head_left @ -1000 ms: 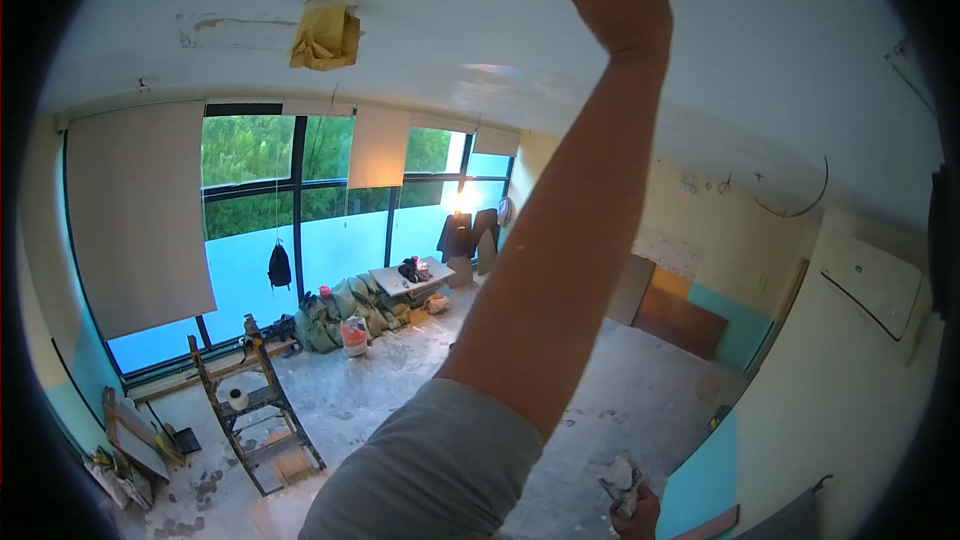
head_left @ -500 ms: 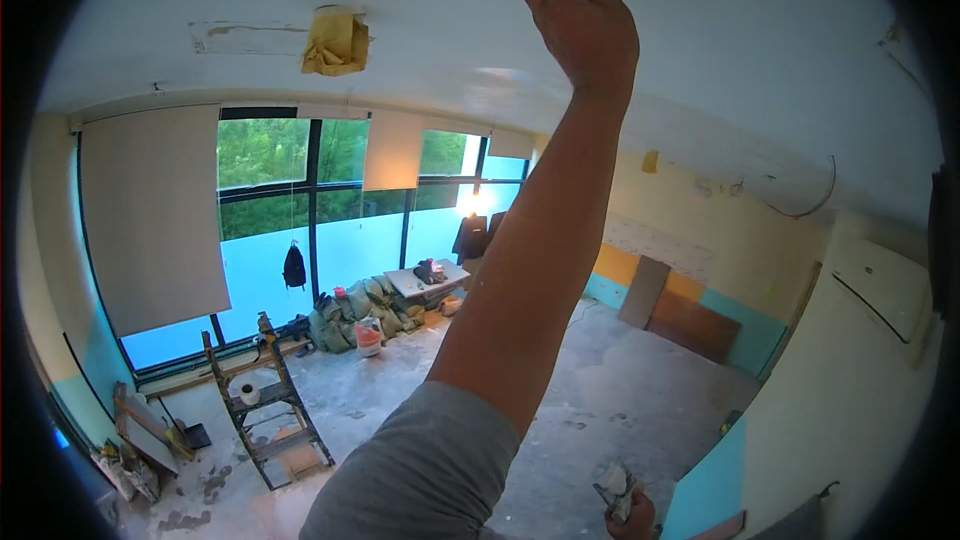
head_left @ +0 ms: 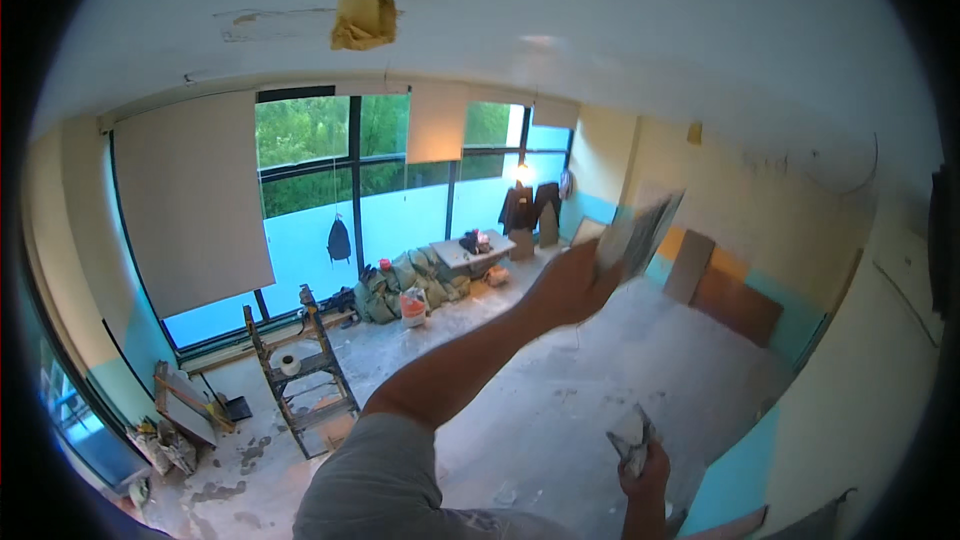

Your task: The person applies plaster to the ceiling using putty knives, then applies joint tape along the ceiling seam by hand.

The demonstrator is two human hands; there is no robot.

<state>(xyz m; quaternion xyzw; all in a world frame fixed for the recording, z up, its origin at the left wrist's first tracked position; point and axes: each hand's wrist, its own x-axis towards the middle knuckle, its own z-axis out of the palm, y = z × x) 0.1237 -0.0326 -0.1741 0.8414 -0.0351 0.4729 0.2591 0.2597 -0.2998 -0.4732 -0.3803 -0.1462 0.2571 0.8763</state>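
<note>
My left hand [head_left: 572, 282], at the end of a raised forearm, grips a wide flat blade tool [head_left: 650, 232] that stands out over the middle of the room, below the ceiling [head_left: 600, 20]. At lower right, my right hand [head_left: 648, 468] is closed round a smaller scraper [head_left: 630, 438] smeared with pale material. The two tools are apart, the wide one higher.
A stepladder [head_left: 312, 365] with a white roll stands at lower left. Green sacks [head_left: 385, 295], a red-and-white bucket [head_left: 413, 312] and a white board with items [head_left: 455, 255] lie by the windows. Boards [head_left: 730, 310] lean at right; tools and panels [head_left: 185, 410] lean at left.
My left hand has come down from the ceiling to the middle of the view with its tool. My right hand has risen slightly. The view has shifted, showing more of the far corner.
</note>
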